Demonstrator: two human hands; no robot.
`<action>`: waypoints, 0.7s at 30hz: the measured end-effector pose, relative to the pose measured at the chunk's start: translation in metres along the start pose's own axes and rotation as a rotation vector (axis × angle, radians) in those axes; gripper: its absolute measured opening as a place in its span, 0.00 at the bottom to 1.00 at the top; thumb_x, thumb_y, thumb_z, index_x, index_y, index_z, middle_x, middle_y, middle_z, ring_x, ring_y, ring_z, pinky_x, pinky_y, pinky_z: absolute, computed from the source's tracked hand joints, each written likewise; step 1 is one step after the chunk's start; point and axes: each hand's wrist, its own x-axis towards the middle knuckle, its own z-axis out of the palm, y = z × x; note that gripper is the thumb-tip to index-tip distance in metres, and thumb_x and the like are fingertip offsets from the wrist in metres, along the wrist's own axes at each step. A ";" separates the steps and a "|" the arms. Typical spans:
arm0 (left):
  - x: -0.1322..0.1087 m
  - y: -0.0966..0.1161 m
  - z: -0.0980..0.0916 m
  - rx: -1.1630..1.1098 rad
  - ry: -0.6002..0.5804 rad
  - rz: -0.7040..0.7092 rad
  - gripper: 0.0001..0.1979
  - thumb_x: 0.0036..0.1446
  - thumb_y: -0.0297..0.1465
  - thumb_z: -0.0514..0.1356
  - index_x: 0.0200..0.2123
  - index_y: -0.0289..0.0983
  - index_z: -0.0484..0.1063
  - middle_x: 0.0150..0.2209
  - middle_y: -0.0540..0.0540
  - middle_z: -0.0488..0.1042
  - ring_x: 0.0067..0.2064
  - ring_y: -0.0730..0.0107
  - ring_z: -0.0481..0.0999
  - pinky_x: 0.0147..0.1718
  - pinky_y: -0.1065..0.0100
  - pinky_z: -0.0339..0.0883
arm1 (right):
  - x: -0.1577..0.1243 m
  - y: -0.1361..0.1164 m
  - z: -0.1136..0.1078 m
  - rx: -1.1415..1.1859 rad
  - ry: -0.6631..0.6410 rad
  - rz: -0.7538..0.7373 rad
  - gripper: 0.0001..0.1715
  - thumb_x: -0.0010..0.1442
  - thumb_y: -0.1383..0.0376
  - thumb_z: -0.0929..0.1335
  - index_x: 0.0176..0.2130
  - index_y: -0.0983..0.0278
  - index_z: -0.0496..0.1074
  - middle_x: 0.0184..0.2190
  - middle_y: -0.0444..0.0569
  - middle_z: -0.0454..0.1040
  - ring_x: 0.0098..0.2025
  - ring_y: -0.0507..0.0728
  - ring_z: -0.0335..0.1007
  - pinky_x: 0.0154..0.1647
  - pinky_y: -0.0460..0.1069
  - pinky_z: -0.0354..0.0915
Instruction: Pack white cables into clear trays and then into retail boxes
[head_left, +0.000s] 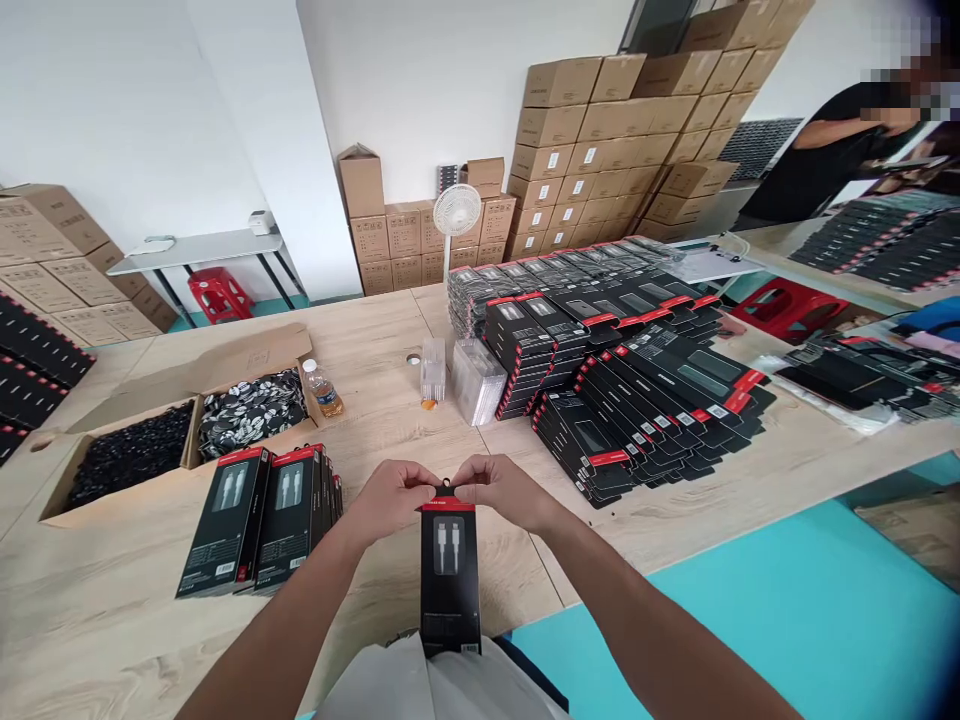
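Observation:
A black box with a red top band and a picture of two white cable plugs [450, 580] stands upright at the table's near edge, against the person's light clothing. My left hand [394, 500] pinches its top left corner between thumb and fingers. On the top right, my right hand [502, 490] grips the same box. A small black hook or loop [445, 484] shows between the two thumbs. To the left, similar black cable boxes [289, 510] stand in rows.
Open carton compartments hold small black parts [135, 452] and black-and-white pieces [253, 410], beside a bottle [322, 388]. Clear plastic cases [478, 380] and stacks of black boxes [652, 400] lie right of centre. A person in black [817, 160] is at the far right.

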 end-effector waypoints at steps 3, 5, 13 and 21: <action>0.003 -0.003 0.002 -0.008 -0.003 0.007 0.10 0.48 0.31 0.61 0.33 0.36 0.80 0.30 0.45 0.80 0.31 0.66 0.76 0.35 0.65 0.68 | 0.003 -0.004 -0.002 0.092 -0.047 0.061 0.14 0.43 0.58 0.76 0.27 0.66 0.76 0.23 0.44 0.74 0.28 0.53 0.67 0.32 0.49 0.64; 0.001 -0.004 0.003 -0.007 0.015 0.013 0.10 0.49 0.31 0.61 0.34 0.35 0.80 0.29 0.46 0.79 0.31 0.66 0.75 0.36 0.64 0.68 | 0.002 -0.002 -0.002 0.119 -0.052 0.063 0.15 0.42 0.58 0.76 0.27 0.66 0.76 0.24 0.44 0.74 0.28 0.52 0.67 0.33 0.49 0.65; -0.026 -0.025 0.008 -0.168 -0.035 0.084 0.13 0.51 0.34 0.64 0.40 0.37 0.78 0.41 0.43 0.80 0.41 0.61 0.76 0.42 0.63 0.68 | -0.029 0.026 0.005 0.283 -0.114 0.093 0.21 0.52 0.54 0.73 0.43 0.62 0.76 0.43 0.50 0.76 0.46 0.59 0.71 0.48 0.56 0.66; -0.033 -0.043 0.016 -0.134 0.132 0.106 0.11 0.55 0.31 0.60 0.41 0.38 0.78 0.45 0.42 0.79 0.46 0.58 0.76 0.46 0.59 0.69 | -0.040 0.072 0.037 0.110 -0.061 -0.006 0.45 0.58 0.53 0.69 0.67 0.54 0.47 0.51 0.52 0.72 0.49 0.60 0.69 0.52 0.59 0.63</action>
